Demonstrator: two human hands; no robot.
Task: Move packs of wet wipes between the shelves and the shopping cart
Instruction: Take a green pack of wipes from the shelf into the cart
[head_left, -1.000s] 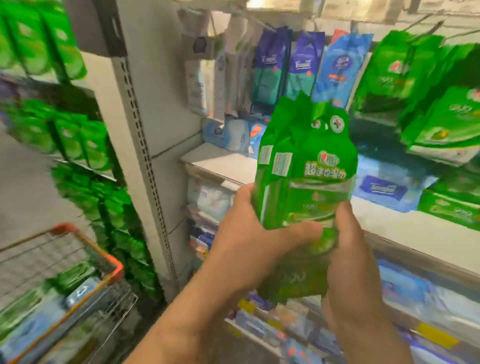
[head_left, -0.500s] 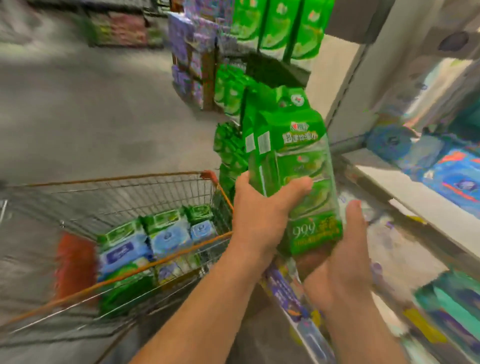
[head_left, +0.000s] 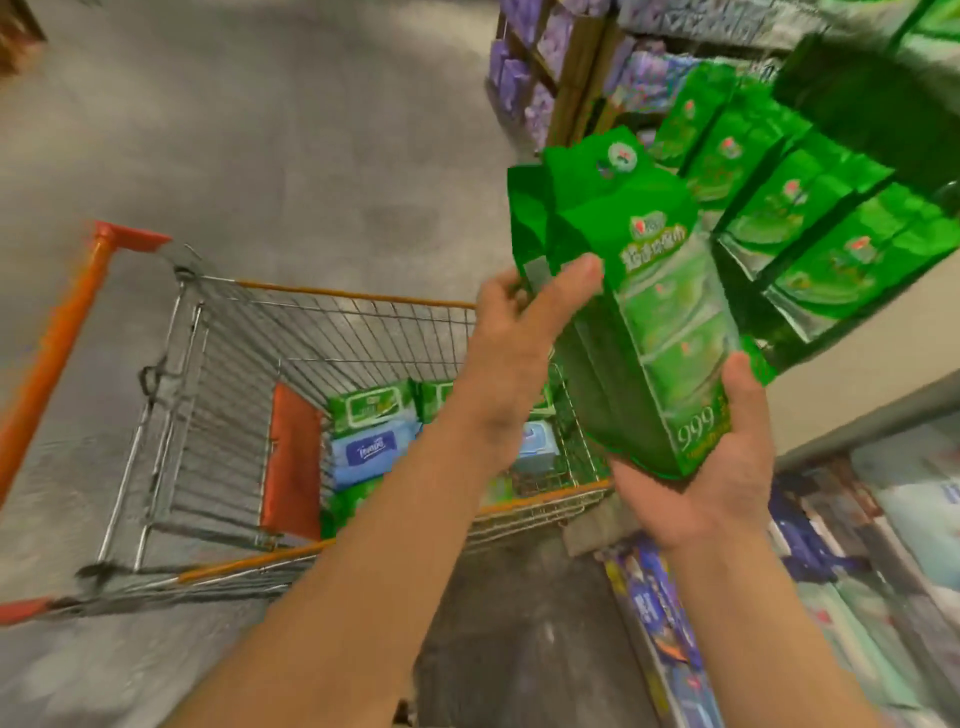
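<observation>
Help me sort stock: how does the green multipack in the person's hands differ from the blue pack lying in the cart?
The green multipack is held upright in the air by the left hand and the right hand; the blue pack lies flat in the shopping cart. The green multipack is tall, several packs bundled, with a hanging tab on top; the blue pack looks single and low. Both are soft plastic wipe packaging.

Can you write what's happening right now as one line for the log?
holding: green wipes pack | left hand: grips its side | right hand: cups its bottom | place: above shopping cart edge | cart contents: green and blue packs
</observation>
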